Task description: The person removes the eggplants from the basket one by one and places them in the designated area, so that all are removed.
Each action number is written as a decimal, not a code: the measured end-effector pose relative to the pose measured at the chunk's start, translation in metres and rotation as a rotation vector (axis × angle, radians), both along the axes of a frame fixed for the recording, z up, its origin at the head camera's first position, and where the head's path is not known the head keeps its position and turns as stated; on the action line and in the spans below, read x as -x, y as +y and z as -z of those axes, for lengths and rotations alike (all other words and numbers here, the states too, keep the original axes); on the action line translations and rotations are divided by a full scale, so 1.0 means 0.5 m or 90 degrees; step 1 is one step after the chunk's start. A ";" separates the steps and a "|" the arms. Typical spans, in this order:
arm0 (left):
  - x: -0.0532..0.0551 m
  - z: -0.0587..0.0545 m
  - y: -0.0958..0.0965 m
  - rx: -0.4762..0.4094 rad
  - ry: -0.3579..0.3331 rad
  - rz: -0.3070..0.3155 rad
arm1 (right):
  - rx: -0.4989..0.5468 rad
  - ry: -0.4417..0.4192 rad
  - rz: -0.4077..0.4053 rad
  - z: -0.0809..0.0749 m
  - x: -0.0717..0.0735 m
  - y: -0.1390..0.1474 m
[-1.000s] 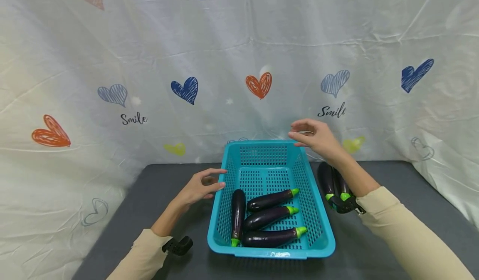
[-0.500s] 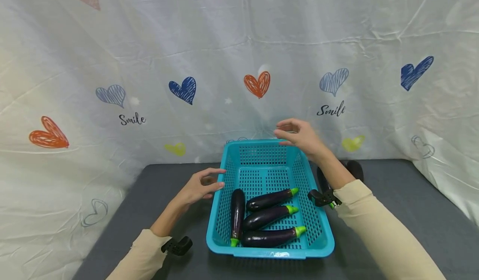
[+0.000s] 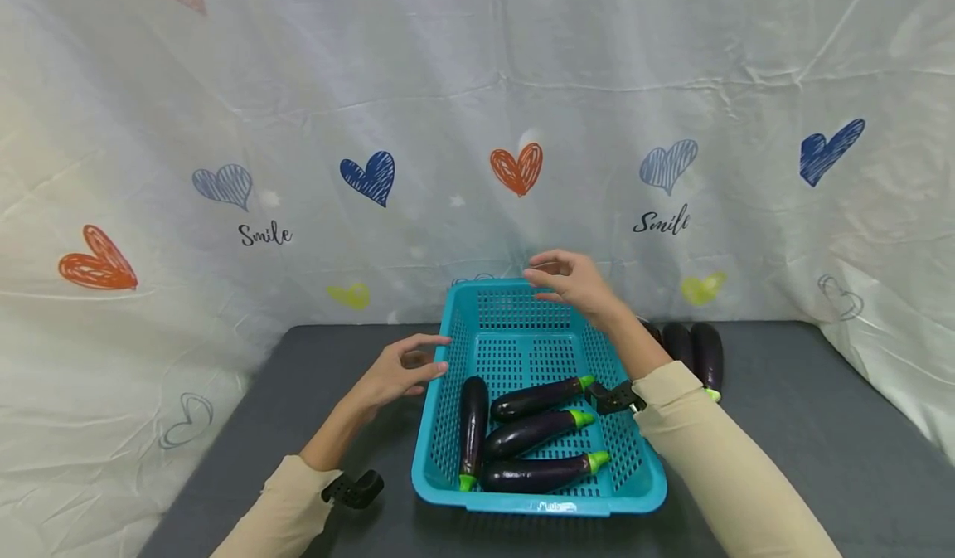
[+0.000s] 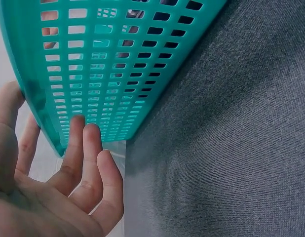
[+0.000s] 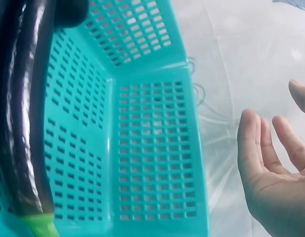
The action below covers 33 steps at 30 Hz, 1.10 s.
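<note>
A turquoise plastic basket [image 3: 552,504] with slotted walls stands on the table, several dark purple eggplants [image 3: 473,429] lying in its near half. My left hand [image 3: 399,369] is at the basket's left side, fingers loosely bent and thumb apart. In the left wrist view, its fingers [image 4: 93,143] reach along the outer slotted wall and the thumb side is right at the rim. Over the basket's far rim hovers my right hand [image 3: 574,284], its fingers loosely curved with nothing between them. The right wrist view shows an eggplant [image 5: 26,108] large in the foreground, inside the basket.
More eggplants [image 3: 707,355] lie on the dark grey table [image 3: 768,425] right of the basket, partly hidden behind my right forearm. A white curtain [image 3: 433,235] printed with hearts hangs right behind the table's back edge. Each wrist wears a black strap.
My right hand has moved left and slightly down, from the basket's far right corner along the far rim. More of the eggplants on the right now show. The left hand has stayed put.
</note>
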<state>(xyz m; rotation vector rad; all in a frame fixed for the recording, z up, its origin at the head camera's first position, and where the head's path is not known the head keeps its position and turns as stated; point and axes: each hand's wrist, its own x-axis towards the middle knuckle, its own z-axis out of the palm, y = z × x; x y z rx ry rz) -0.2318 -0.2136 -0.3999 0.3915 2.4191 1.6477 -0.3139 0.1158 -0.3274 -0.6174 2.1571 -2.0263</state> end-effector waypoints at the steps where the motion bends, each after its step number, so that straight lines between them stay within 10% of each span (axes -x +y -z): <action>1: 0.000 0.000 0.000 -0.002 0.000 0.001 | 0.001 -0.004 0.001 0.002 0.000 -0.003; 33: 0.000 -0.002 0.003 -0.004 -0.006 0.000 | -0.078 -0.124 -0.092 0.142 0.013 -0.066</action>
